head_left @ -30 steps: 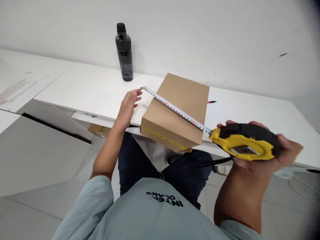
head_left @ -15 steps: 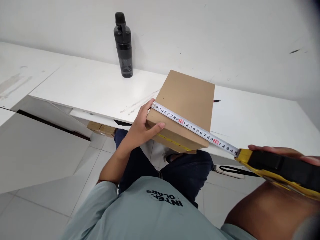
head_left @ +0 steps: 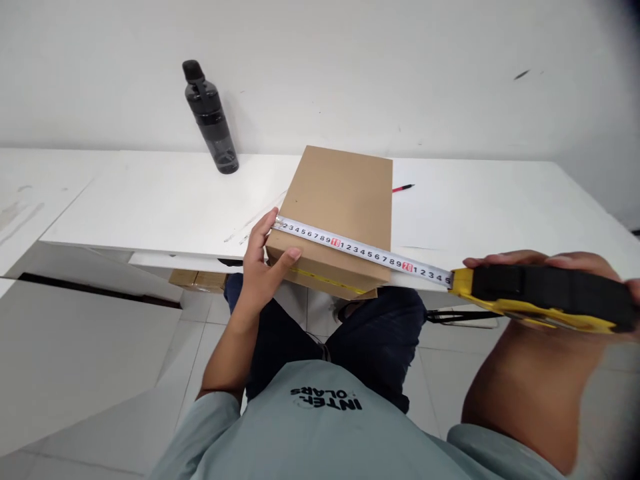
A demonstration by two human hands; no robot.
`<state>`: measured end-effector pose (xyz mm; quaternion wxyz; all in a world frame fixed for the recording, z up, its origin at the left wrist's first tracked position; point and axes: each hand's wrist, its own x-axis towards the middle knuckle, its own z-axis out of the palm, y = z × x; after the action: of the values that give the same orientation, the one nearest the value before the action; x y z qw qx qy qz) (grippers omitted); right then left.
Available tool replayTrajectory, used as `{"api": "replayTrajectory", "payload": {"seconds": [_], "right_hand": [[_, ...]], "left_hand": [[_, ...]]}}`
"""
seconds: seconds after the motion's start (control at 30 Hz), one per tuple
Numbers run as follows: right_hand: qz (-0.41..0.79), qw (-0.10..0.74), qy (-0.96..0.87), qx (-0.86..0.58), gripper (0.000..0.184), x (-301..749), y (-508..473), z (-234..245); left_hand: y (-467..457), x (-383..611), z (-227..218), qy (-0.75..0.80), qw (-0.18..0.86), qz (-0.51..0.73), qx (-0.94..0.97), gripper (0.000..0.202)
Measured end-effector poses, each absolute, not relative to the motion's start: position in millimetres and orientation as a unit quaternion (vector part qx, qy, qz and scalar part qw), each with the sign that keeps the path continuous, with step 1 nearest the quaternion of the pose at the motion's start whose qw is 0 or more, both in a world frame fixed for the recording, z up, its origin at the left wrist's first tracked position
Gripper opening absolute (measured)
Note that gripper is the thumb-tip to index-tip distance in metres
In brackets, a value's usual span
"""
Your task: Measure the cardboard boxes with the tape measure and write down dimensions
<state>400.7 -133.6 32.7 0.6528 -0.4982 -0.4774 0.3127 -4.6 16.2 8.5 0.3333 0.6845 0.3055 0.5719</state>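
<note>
A brown cardboard box (head_left: 345, 187) rests on the white table, its near end jutting past the front edge. My left hand (head_left: 265, 260) grips the box's left near corner, thumb on the near face and fingers along the left side, where the end of the measuring blade (head_left: 345, 245) lies. That blade runs across the box top near its front edge and out past the right side. My right hand (head_left: 560, 260) is wrapped round the black and yellow tape measure (head_left: 545, 293), held in the air to the right of the box. Part of the right hand is hidden behind the case.
A dark water bottle (head_left: 213, 120) stands left of the box by the wall. To the box's right are a red and black pencil (head_left: 404, 188) and a white sheet (head_left: 450, 213). Below the table on the left sits another carton (head_left: 197, 280).
The view has shifted and turned, so the box and bottle appear further left. Both hands keep their hold, with the blade still stretched across the box to about the same length.
</note>
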Motion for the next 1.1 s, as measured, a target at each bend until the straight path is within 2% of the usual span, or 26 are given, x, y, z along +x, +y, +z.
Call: {"api": "replayTrajectory", "payload": {"seconds": [0.1, 0.27, 0.73, 0.97, 1.1], "right_hand": [[0.381, 0.652, -0.476, -0.452, 0.039, 393.5, -124.3, 48.1], [0.422, 0.666, -0.462, -0.406, 0.037, 372.1, -108.7, 58.9], [0.445, 0.681, -0.465, -0.350, 0.047, 346.9, -95.0, 55.0], [0.479, 0.652, -0.513, -0.287, 0.050, 335.5, -80.9, 61.4], [0.485, 0.638, -0.505, -0.322, 0.046, 321.9, -78.2, 69.0]], "left_hand": [[14.2, 0.1, 6.0, 0.317, 0.307, 0.613, 0.656, 0.063], [11.5, 3.7, 7.0, 0.332, 0.293, 0.632, 0.636, 0.061], [8.8, 6.2, 8.5, 0.336, 0.296, 0.653, 0.611, 0.060], [7.0, 9.4, 9.0, 0.324, 0.297, 0.645, 0.625, 0.057], [2.5, 13.0, 8.2, 0.344, 0.285, 0.631, 0.634, 0.057]]}}
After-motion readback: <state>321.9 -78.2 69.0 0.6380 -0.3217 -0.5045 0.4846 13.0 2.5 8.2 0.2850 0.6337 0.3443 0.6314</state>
